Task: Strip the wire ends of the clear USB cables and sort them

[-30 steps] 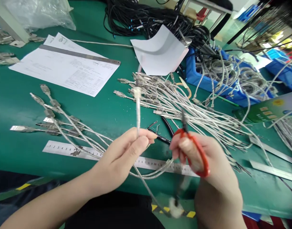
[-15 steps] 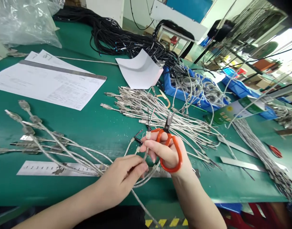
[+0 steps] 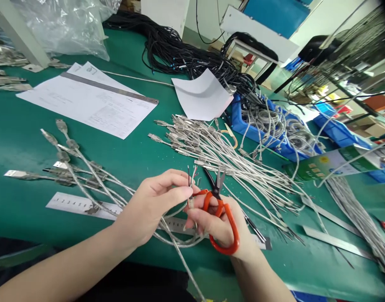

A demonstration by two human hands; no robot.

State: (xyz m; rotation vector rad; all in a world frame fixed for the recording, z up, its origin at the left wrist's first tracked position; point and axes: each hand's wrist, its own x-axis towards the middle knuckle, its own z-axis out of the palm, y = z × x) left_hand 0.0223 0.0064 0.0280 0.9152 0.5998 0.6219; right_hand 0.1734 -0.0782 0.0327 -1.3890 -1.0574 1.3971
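My left hand (image 3: 154, 205) pinches the stripped end of a clear silver-braided cable (image 3: 191, 197), whose thin red, black and white wires stick up between both hands. My right hand (image 3: 216, 224) grips red-handled scissors (image 3: 219, 209), blades slightly apart and pointing up and away, while its fingertips also steady the same cable end. The cable loops down over a steel ruler (image 3: 85, 204) at the table's front edge. A fan of finished cables with USB plugs (image 3: 63, 161) lies to the left of my left hand.
A large bundle of silver cables (image 3: 230, 161) spreads across the green table (image 3: 132, 147) behind my hands. Papers with a steel ruler (image 3: 85, 98) lie at the back left. A blue bin (image 3: 268, 126), black cable coils (image 3: 186, 54) and further steel rulers (image 3: 334, 241) sit right.
The left hand slid along the cable from its middle to the stripped end. The right hand brought the scissors in close beside that end. The view tilted up, then shifted back.
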